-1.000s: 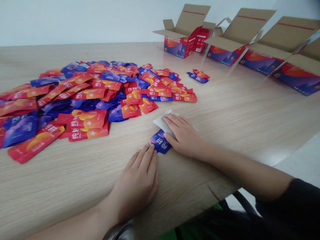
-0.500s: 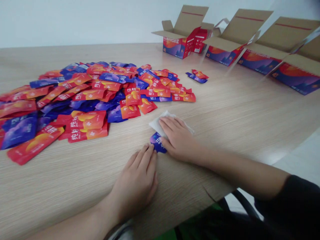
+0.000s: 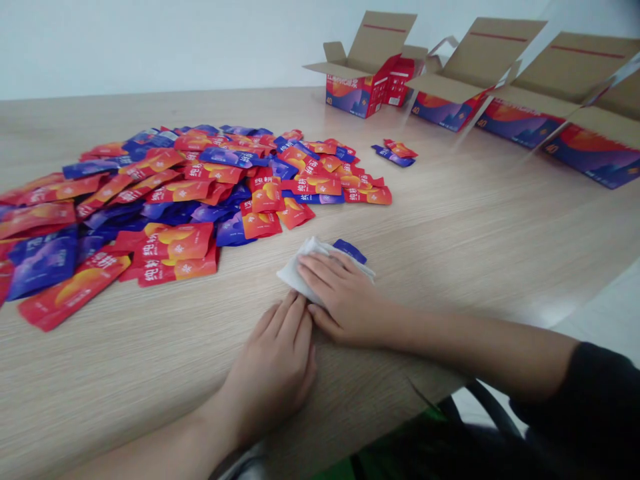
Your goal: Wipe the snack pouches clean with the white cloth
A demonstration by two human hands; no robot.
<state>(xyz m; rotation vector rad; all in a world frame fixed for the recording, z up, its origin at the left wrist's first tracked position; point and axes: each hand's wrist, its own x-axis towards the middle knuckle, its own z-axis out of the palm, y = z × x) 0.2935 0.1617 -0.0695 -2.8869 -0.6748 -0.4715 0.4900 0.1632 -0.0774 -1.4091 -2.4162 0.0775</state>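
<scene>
My right hand (image 3: 345, 297) presses a folded white cloth (image 3: 295, 270) down over a blue sachet (image 3: 351, 251) on the table. Only the far end of that sachet shows, sticking out beyond the cloth; the rest is covered. Close beside it, my left hand (image 3: 275, 353) lies with fingers stretched out, its fingertips at the cloth's near edge. Whether they touch the sachet's hidden near end, I cannot tell. A broad pile of red and blue sachets (image 3: 200, 173) spreads over the table to the left and beyond both hands.
Several printed cartons with raised flaps line the back right, among them a nearer carton (image 3: 590, 150) and a farther one (image 3: 350, 93). A small blue sachet (image 3: 393, 155) and a red one (image 3: 400, 147) lie apart from the pile. The wooden table (image 3: 475, 253) has its edge at the right.
My right hand has slid the cloth toward me and slightly left, over the sachet's near part. The sachet's far end now shows beyond the cloth. My left hand has stayed in place.
</scene>
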